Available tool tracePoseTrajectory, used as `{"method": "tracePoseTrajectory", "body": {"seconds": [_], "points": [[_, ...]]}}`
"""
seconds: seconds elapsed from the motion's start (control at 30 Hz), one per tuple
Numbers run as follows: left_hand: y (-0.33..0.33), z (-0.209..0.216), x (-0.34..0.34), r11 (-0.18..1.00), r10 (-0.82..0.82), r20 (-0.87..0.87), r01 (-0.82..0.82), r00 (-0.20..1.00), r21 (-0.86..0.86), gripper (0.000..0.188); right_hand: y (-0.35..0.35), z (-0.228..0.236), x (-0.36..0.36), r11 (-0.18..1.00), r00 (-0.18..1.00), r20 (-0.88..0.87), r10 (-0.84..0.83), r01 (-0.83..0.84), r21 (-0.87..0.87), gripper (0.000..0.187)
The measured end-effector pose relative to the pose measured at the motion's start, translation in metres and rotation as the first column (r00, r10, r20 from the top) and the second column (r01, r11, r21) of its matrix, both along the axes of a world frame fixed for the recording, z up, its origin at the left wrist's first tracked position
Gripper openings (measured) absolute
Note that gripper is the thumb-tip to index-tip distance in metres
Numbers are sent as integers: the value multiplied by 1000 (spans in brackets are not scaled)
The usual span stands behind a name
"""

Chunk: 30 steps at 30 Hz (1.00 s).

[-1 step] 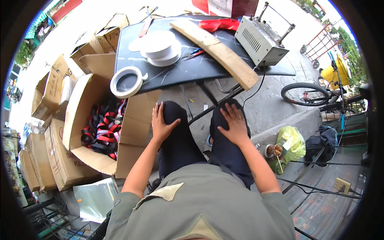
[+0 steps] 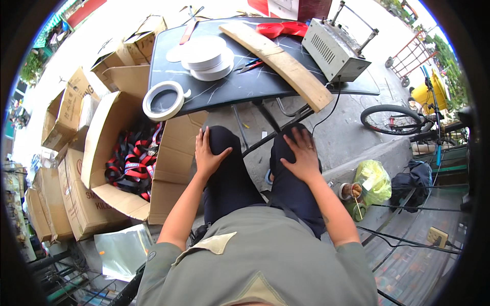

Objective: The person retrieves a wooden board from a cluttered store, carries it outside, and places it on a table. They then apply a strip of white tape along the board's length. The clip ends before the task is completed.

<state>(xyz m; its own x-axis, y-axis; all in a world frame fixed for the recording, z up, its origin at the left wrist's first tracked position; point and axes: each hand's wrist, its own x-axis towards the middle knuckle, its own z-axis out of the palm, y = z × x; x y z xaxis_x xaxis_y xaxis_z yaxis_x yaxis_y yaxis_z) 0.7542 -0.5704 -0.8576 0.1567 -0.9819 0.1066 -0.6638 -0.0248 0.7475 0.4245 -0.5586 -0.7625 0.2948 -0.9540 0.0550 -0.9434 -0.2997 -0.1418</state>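
My left hand (image 2: 208,154) rests on my left knee, fingers spread and holding nothing. On the other knee lies my right hand (image 2: 302,154), also empty with fingers apart and a ring on one finger. Ahead of both knees stands a black marble-patterned table (image 2: 204,99). Its near left corner carries a roll of white tape (image 2: 149,108), partly over the edge. Behind that are stacked white spools (image 2: 206,53). Beside the spools lie pliers (image 2: 250,66) with red and blue handles. A long wooden board (image 2: 286,66) crosses the table and juts past its near edge.
A grey metal device (image 2: 332,51) with a cord stands at the table's right, near red ribbon (image 2: 283,29). An open carton (image 2: 171,173) of red-and-black lanyards (image 2: 135,160) is at my left, among other boxes. Rightward are a yellow-green bag (image 2: 375,181) and a bicycle wheel (image 2: 390,121).
The view has shifted very slightly. Both hands stay on my knees, and nothing else has visibly moved.
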Motion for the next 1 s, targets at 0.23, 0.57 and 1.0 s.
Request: {"method": "tracePoseTrajectory", "body": {"seconds": [0.23, 0.57, 1.0], "points": [[-11, -10, 15, 984, 146, -158, -126, 977, 129, 113, -38, 19, -8, 896, 894, 229, -385, 303, 324, 99], [-8, 0, -4, 998, -53, 161, 45, 986, 53, 87, -57, 154, 30, 790, 977, 172, 123, 8, -614, 46], [-90, 53, -120, 928, -360, -572, 346, 737, -138, 38, -93, 135, 9, 947, 877, 441, -192, 283, -150, 51]]}}
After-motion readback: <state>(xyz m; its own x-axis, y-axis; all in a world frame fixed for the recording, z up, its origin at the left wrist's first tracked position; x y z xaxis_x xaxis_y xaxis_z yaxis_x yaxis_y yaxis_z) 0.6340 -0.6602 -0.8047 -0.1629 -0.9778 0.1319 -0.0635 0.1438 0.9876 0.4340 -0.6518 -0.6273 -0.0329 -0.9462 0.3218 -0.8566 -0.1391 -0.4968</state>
